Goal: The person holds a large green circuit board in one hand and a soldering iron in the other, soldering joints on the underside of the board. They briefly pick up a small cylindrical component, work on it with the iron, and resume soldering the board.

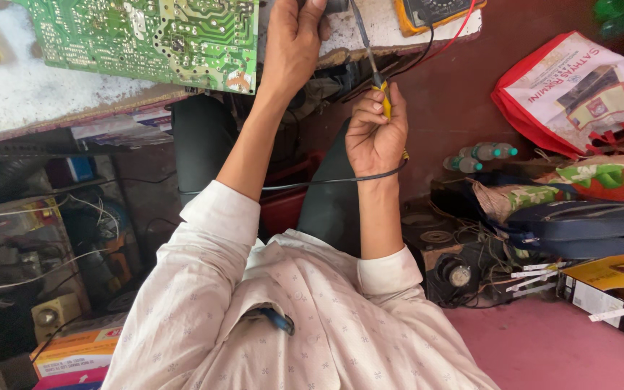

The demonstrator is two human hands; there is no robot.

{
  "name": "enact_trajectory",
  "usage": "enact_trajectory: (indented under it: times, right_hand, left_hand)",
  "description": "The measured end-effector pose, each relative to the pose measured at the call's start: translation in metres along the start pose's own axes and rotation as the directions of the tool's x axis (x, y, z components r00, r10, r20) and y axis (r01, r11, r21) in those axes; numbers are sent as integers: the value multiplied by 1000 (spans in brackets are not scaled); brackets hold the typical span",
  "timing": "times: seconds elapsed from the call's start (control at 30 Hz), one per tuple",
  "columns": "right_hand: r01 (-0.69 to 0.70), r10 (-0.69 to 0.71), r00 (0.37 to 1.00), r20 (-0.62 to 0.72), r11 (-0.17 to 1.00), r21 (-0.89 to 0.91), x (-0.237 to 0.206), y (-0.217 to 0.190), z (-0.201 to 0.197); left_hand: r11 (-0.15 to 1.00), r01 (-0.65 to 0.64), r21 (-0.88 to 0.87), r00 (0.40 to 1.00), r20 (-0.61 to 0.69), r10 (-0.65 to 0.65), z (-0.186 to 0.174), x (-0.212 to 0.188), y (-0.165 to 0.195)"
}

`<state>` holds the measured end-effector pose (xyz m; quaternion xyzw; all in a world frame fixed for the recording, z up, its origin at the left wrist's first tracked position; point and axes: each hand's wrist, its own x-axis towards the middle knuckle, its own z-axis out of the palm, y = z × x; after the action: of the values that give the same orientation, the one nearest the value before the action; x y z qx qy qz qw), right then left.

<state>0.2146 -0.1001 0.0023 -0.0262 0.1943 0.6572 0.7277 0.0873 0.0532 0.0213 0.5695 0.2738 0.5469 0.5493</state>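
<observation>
Right hand grips soldering iron — left hand presses beside circuit board, grip unclear.

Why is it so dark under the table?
Head view: daylight falls evenly on the white bench top and green circuit board, while the bench shades the clutter beneath; both hands, left and right, look sharp, no glare; straight edges bend slightly near the corners.
</observation>
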Motion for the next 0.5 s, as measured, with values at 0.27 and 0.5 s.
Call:
enact_trajectory:
  times: [0.27,0.5]
  right_hand:
    - [-11,11,1000,7,1000,5,0,1,0]
    - [-18,18,1000,8,1000,16,0,1,0]
  left_hand:
    - [1000,-13,-8,1000,5,13,-1,0,0]
    - [998,-54,16,998,23,54,-2,1,2]
